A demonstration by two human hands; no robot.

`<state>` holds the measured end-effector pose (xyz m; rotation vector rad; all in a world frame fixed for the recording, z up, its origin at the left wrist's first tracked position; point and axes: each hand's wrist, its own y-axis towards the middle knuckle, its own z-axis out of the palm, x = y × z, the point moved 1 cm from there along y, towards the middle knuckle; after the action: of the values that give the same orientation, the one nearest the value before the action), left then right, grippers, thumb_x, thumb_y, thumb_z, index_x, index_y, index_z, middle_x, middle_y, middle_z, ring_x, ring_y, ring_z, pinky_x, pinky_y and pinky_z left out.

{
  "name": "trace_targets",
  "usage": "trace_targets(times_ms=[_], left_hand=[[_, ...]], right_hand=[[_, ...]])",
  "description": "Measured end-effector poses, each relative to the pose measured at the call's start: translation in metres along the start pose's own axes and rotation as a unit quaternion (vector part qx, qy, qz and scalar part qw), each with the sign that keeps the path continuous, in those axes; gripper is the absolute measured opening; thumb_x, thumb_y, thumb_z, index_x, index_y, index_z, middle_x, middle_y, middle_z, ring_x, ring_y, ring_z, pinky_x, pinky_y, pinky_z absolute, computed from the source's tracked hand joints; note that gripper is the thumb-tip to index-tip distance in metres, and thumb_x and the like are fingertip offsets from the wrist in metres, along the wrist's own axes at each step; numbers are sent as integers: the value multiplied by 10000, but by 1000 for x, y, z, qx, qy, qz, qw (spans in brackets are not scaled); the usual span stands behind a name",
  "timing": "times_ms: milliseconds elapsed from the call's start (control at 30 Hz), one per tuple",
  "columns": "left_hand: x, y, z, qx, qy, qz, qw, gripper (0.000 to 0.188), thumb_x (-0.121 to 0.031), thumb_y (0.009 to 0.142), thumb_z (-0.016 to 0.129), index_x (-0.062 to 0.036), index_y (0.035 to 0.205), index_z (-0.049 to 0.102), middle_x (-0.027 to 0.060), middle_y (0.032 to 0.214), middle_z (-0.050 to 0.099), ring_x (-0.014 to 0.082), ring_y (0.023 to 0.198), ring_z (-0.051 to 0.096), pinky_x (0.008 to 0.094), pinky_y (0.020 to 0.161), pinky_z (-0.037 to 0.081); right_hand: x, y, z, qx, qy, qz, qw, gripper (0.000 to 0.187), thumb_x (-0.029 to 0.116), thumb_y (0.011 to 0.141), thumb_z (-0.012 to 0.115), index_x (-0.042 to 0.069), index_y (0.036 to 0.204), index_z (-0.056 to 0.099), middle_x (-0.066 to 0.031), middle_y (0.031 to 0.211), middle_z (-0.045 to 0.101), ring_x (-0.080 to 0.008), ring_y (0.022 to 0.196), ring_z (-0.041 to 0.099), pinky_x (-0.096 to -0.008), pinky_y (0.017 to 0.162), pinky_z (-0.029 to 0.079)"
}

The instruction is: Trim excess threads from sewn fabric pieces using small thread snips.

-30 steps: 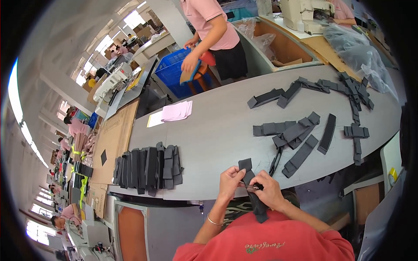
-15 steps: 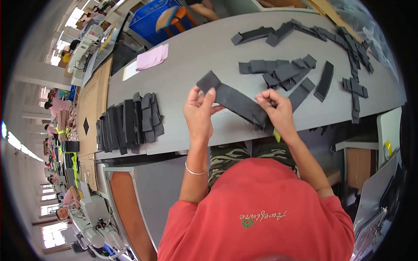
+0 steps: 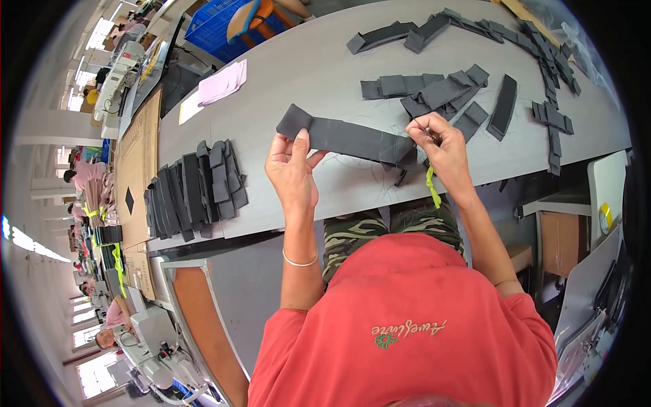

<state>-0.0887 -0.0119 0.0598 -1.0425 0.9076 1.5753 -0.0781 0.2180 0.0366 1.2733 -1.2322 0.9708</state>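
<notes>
My left hand (image 3: 293, 166) grips a dark grey fabric strip (image 3: 349, 138) near its folded left end, thumb on top. The strip stretches to the right above the table, with loose threads around it. At its right end my right hand (image 3: 441, 146) is closed, thumb and forefinger pinched together; what they hold is too small to make out. A yellow-green ribbon (image 3: 431, 186) hangs below that hand. Just beyond the right hand lies a heap of similar strips (image 3: 444, 95), and a single curved strip (image 3: 502, 108) is to its right.
A row of stacked strips (image 3: 196, 190) lies on the grey table (image 3: 271, 88) at left. Behind it are pink cloth pieces (image 3: 222, 85). A chain of strips (image 3: 468, 27) runs along the far right. Beyond the table stand a blue crate (image 3: 215, 30) and a stool (image 3: 252, 19).
Both hands still hold their places along the strip. My left hand and the strip's left end have shifted left, and the strip lies more level. More of the yellow-green ribbon shows.
</notes>
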Motion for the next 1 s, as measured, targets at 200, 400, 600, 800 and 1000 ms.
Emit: trace_targets(times_ms=[200, 400, 600, 800, 1000], left_hand=[[-2, 4, -5, -29, -4, 14, 999, 237, -19, 896, 567, 12, 1131, 574, 74, 990, 621, 150, 852, 640, 353, 703, 606], [-9, -5, 10, -13, 38, 46, 998, 349, 111, 831, 529, 16, 1163, 571, 60, 1084, 530, 158, 962, 608, 292, 755, 559], [20, -11, 8, 76, 199, 244, 946, 329, 211, 743, 489, 5, 976, 595, 71, 1021, 498, 255, 1025, 602, 376, 867, 514], [41, -41, 31, 97, 217, 320, 917, 236, 171, 634, 644, -47, 724, 641, 76, 885, 473, 324, 1001, 605, 400, 832, 497], [35, -49, 22, 269, 126, 22, 955, 440, 113, 694, 642, -43, 1105, 617, 85, 1092, 504, 247, 1074, 563, 366, 862, 477]], right_hand=[[4, 2, -9, 39, 47, -32, 998, 100, 73, 870, 632, -10, 827, 597, 33, 819, 517, -46, 746, 459, -196, 667, 357], [-4, -1, -8, 30, 112, 31, 993, 108, 157, 917, 588, 60, 872, 604, 50, 795, 497, -15, 638, 346, -192, 550, 276], [-5, -8, 10, 24, 132, 84, 987, 244, 301, 950, 550, 87, 1052, 604, 53, 758, 575, 1, 572, 314, -180, 496, 243], [0, -7, 27, 112, 140, 165, 970, 298, 372, 938, 574, 78, 892, 604, 87, 632, 428, -7, 532, 292, -203, 466, 208], [-21, -5, 20, 75, 139, 95, 983, 290, 294, 927, 605, 77, 742, 554, 56, 638, 460, -31, 594, 395, -221, 532, 302]])
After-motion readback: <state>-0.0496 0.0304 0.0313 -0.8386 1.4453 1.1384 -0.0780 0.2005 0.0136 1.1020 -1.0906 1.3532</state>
